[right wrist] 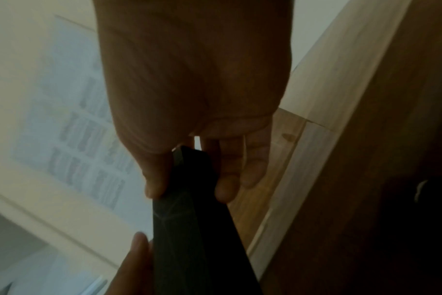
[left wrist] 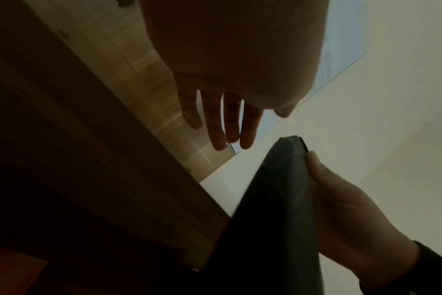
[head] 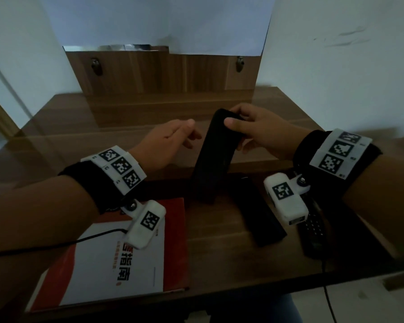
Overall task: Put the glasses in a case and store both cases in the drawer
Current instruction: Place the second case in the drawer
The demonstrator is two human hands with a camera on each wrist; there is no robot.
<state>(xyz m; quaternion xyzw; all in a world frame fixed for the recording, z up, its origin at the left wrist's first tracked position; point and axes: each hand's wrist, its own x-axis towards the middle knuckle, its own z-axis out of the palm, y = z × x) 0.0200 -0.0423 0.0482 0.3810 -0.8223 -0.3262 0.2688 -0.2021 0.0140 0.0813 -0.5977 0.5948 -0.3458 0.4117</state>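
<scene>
Holding one black case upright on the bench, the right hand pinches its top end, while the left hand hovers beside it, fingers loosely spread; a second case lies flat nearby. Glasses are not visible; neither case looks stored yet, and no open drawer shows
</scene>
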